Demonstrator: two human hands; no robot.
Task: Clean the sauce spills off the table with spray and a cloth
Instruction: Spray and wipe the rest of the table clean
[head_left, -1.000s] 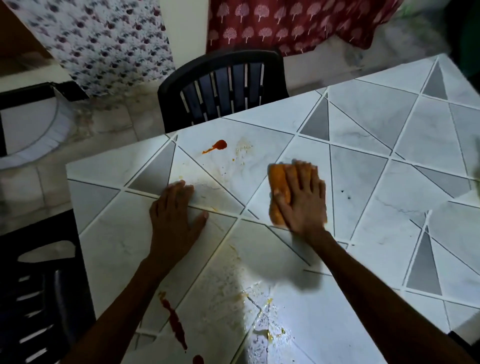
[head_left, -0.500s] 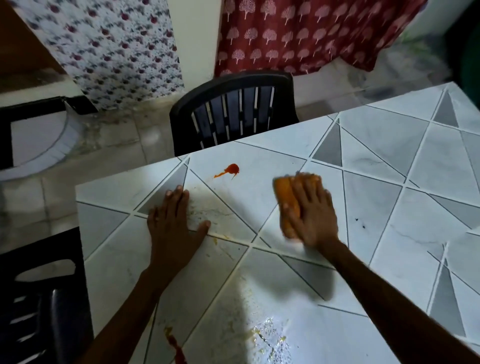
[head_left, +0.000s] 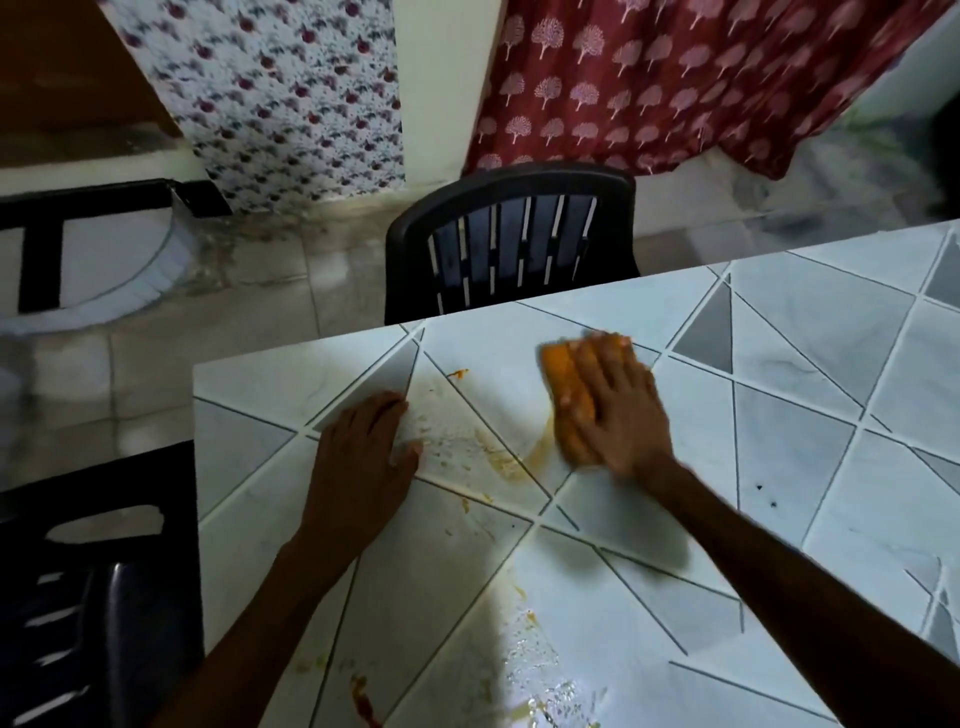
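My right hand (head_left: 621, 410) presses flat on an orange cloth (head_left: 563, 389) on the white tiled table (head_left: 810, 452), near its far edge. An orange smear (head_left: 522, 462) curves from the cloth toward my left hand. A small sauce remnant (head_left: 458, 373) sits near the far edge. My left hand (head_left: 361, 457) rests flat on the table, fingers together, holding nothing. A red sauce streak (head_left: 363, 704) lies at the near edge, and wet spray droplets (head_left: 540, 686) glisten at the bottom. No spray bottle is in view.
A black plastic chair (head_left: 511, 239) stands just beyond the table's far edge. Another black chair (head_left: 98, 587) is at the left. Patterned curtains (head_left: 649, 78) hang behind. The table's left edge is close to my left hand.
My right hand swept the cloth away from me and to the left over the red sauce blob, leaving an orange smear. The left hand stayed planted. The view shifted down the table.
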